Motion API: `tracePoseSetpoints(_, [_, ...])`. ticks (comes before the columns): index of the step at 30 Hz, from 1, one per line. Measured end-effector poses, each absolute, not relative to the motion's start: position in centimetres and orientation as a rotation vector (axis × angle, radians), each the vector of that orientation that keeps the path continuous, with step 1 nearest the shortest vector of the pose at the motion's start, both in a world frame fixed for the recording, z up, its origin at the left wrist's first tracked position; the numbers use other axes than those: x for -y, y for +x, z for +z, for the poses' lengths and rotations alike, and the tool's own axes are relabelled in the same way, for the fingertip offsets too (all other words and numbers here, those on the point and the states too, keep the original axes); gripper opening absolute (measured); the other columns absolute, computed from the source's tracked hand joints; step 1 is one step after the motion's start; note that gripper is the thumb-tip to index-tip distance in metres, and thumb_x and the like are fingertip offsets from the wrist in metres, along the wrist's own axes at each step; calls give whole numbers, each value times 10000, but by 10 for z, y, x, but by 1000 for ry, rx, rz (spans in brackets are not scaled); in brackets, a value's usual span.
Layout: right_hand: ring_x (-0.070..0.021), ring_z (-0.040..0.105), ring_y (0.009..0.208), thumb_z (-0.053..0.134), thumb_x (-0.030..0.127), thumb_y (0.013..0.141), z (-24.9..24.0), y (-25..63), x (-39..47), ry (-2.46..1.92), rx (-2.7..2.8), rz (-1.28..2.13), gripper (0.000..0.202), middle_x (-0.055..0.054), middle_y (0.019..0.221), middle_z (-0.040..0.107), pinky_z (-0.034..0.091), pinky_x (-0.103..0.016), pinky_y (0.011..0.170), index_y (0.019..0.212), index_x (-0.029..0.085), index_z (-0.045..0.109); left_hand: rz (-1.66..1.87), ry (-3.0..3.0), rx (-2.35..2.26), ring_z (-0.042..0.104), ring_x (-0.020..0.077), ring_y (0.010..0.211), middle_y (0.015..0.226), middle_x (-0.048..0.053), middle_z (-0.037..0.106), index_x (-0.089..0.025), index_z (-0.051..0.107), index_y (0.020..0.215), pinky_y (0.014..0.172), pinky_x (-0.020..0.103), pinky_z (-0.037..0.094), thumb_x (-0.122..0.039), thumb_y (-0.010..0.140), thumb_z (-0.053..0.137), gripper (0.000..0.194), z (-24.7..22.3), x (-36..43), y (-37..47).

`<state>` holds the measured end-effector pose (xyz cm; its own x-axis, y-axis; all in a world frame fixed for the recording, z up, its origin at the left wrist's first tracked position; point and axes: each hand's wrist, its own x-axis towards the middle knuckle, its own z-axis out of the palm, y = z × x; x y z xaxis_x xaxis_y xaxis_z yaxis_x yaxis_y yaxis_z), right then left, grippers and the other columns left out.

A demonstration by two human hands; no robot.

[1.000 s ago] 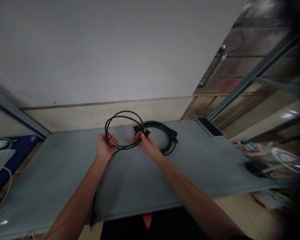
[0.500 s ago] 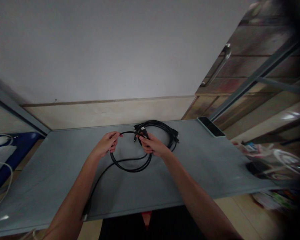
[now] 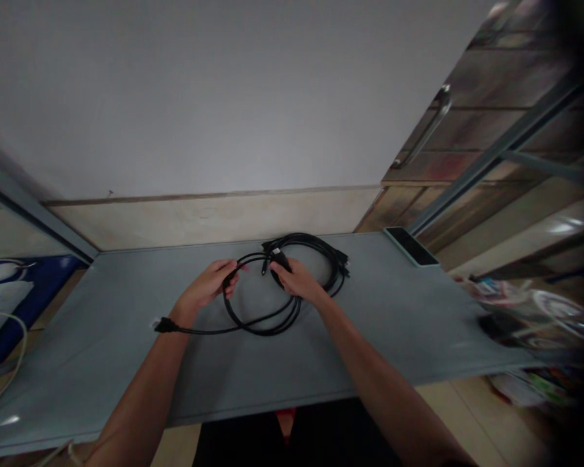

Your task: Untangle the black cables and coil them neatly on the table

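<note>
Black looped cable [image 3: 265, 333], left edge gripped in left fingers [image 3: 229, 265], plug [image 3: 281, 259] and right edge in right fingers [image 3: 283, 277]

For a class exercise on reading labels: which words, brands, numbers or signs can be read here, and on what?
None: no text can be read anywhere.
Held cable: too small to tell whether it bears print.
Its left plug: too small to tell.
Cable coil behind: too small to tell.
Phone: dark front, no legible text.
Clutter at right: coloured patches, too blurred to read.
</note>
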<state>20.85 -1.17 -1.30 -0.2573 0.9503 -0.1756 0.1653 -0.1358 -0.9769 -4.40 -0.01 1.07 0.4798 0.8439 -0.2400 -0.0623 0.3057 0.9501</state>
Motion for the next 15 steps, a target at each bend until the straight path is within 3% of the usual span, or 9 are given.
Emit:
tracePoseSetpoints(2, [-61, 286, 368, 577, 671, 854, -10, 209, 14, -1317, 1484, 1521, 483, 89, 522, 344, 223, -193, 336, 922, 193, 560, 677, 1019, -829, 431, 80, 460, 665, -25, 505, -145, 624, 1117, 398, 207, 332, -351, 838, 680, 351, 13, 2, -44])
tracePoseSetpoints(6, [-55, 177, 367, 387, 685, 932, -4, 211, 19, -1275, 1403, 1764, 510, 96, 528, 276, 154, -176, 316, 902, 204, 553, 579, 976, -787, 456, 80, 480, 774, 5, 576, -181, 593, 1282, 414, 214, 351, -240, 798, 662, 493, 11, 5, -41])
tracePoseSetpoints(12, [-56, 295, 398, 553, 647, 879, -9, 203, 21, -1226, 1516, 1750, 439, 72, 564, 382, 224, -168, 336, 833, 212, 525, 493, 1126, -861, 380, 45, 432, 754, 11, 572, -181, 616, 1184, 382, 178, 252, -530, 875, 624, 466, -2, 10, -27])
tracePoseSetpoints(15, [-57, 351, 412, 574, 651, 865, -12, 199, 22, -1183, 1617, 1692, 467, 56, 574, 430, 258, -172, 345, 801, 189, 553, 483, 1194, -902, 299, 36, 395, 652, -40, 489, -186, 588, 1137, 367, 168, 172, -586, 863, 619, 486, -6, 12, -20])
